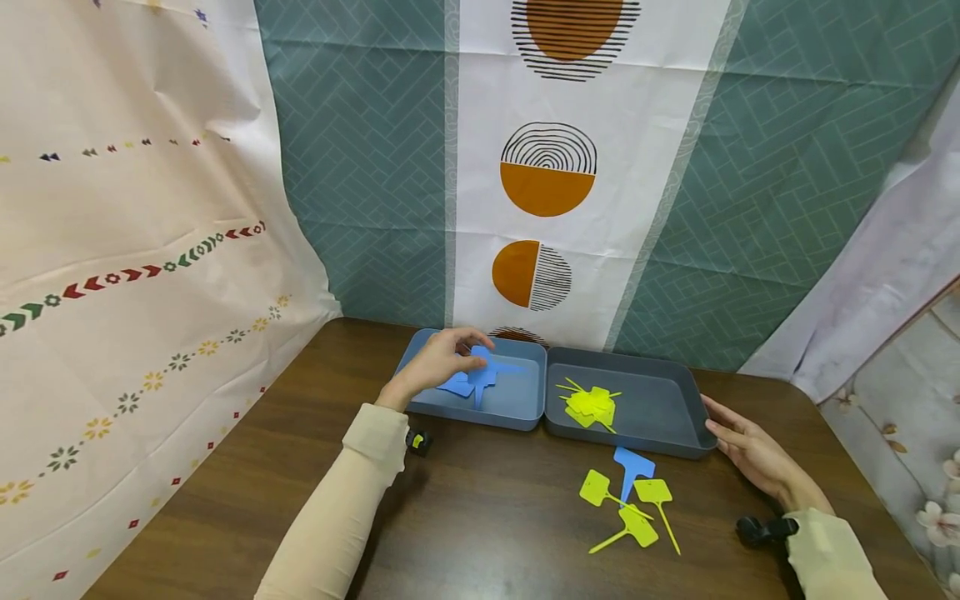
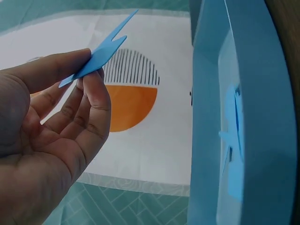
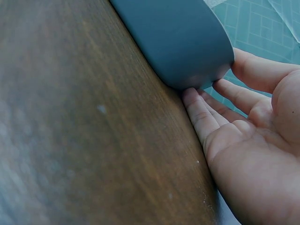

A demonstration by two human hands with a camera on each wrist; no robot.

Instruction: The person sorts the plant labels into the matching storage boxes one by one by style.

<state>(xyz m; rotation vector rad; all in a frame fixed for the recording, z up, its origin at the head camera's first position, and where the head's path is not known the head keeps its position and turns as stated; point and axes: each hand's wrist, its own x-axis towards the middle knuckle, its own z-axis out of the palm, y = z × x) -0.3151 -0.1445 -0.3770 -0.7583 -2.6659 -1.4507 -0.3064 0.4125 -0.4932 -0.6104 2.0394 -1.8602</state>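
Note:
My left hand (image 1: 444,360) pinches a blue T-shaped plant label (image 2: 97,58) between thumb and fingers. It holds the label above the blue-grey tray (image 1: 534,392), where several more blue labels (image 1: 459,385) lie. At the far right end of the dark grey tray (image 1: 660,408), my right hand (image 1: 761,457) touches the outer wall with thumb and fingertips, its fingers fairly straight. A heap of yellow plant labels (image 1: 592,406) lies inside that tray.
On the wooden table (image 1: 510,517) before the dark tray lie one blue label (image 1: 633,467) and three yellow ones, among them a yellow label (image 1: 637,527) nearest me. The trays stand side by side. A patterned curtain (image 1: 375,167) hangs behind them.

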